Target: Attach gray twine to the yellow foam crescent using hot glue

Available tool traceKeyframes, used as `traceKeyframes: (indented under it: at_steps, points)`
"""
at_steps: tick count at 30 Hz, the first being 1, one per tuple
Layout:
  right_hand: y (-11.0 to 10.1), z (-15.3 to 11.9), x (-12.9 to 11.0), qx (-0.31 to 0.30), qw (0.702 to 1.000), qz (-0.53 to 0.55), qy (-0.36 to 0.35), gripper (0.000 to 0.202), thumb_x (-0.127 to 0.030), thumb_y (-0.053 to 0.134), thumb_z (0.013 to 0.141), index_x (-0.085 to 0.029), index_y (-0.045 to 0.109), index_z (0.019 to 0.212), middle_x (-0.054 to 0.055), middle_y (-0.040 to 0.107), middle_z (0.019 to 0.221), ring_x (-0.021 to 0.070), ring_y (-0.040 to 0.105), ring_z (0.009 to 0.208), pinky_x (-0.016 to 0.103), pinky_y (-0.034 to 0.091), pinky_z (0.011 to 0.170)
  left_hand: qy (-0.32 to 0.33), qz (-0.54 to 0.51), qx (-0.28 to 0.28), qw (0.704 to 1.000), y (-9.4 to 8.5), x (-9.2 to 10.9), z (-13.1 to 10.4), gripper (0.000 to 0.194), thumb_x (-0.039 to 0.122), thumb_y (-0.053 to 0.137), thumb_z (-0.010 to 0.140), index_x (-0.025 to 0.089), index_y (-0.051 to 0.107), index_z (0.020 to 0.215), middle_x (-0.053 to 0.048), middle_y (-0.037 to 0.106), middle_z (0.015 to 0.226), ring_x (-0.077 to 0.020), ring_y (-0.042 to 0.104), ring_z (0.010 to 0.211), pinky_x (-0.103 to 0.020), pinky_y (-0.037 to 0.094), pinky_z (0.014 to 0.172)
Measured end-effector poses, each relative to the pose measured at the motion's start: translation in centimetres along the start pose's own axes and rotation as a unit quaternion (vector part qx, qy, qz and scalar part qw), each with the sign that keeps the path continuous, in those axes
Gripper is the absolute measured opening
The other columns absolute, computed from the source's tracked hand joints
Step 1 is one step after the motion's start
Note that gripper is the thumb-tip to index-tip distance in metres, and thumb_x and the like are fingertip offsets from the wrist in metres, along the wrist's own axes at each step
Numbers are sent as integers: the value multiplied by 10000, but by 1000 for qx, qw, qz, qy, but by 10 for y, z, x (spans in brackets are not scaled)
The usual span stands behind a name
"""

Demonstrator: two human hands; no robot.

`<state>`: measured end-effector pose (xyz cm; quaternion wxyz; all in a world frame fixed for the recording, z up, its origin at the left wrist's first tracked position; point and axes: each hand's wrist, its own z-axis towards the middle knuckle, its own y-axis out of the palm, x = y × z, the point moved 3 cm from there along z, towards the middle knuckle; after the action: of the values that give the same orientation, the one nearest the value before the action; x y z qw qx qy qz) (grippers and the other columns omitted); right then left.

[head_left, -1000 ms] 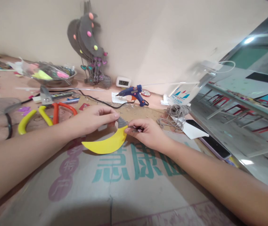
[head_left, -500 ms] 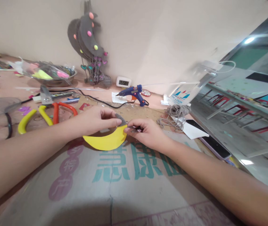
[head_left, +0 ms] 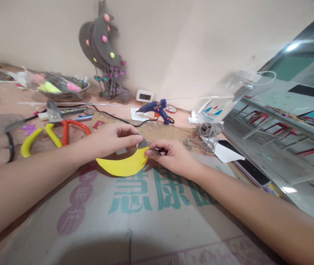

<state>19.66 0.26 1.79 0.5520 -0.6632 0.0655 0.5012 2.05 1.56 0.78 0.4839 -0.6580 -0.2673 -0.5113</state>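
Note:
A yellow crescent (head_left: 122, 167) with a grey, yarn-like covering (head_left: 143, 143) at its upper right end is held above the printed cardboard. My left hand (head_left: 118, 141) is closed on the crescent's grey part, thumb and fingers pinching it. At the crescent's right tip, my right hand (head_left: 169, 152) is closed, its thumb and fingers pressed around grey yarn; a small dark item shows in its palm, too hidden to name.
Behind my hands lies a blue glue gun (head_left: 157, 108) near a white clock (head_left: 145, 96). Yellow- and orange-handled tools (head_left: 65, 132) are left, with a metal bowl (head_left: 63, 96) beyond. Yarn (head_left: 208, 134), a phone (head_left: 252, 171) and a clear container (head_left: 220, 99) stand or lie right.
My left thumb and fingers have shifted slightly on the crescent, and a little more of the grey covering shows. My right hand has hardly moved.

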Motion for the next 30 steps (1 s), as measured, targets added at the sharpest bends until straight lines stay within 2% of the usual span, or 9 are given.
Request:
traceKeyframes:
  at_steps: [3,7,13,23,30]
  points:
    - [1,0,1,-4,1000,-8,-3,183,-295,564,803,-138,612,723,-22,534,600,71,445,540,182,361,527,-13,17,-11,1000,0,-2,-1,291,466,561,763,176,596,764,18,600,616,-74,473,462,-171,314,382]
    - [2,0,2,-7,1000,0,1,177,-297,555,809,-139,619,761,-10,563,637,80,479,569,186,378,544,16,44,-7,999,-1,2,-2,258,422,541,790,173,602,764,6,632,666,-83,508,524,-171,349,428]
    - [1,0,1,-3,1000,-5,1,178,-295,555,804,-141,632,759,-8,561,643,80,463,573,185,383,548,32,32,-3,999,0,9,-5,207,364,523,803,178,607,767,15,626,647,-74,494,496,-169,339,424]
    - [1,-1,2,-10,1000,-12,-10,181,-298,559,806,-135,631,770,-5,576,639,82,489,573,181,387,552,34,79,-9,996,2,4,-1,281,441,591,740,173,641,809,19,595,646,-83,495,534,-174,359,461]
    - [1,0,2,-11,1000,-3,-2,183,-301,554,809,-136,627,779,2,591,657,88,504,584,187,401,560,27,75,-5,997,0,4,-3,319,453,499,806,167,626,742,14,581,624,-63,421,456,-176,288,396]
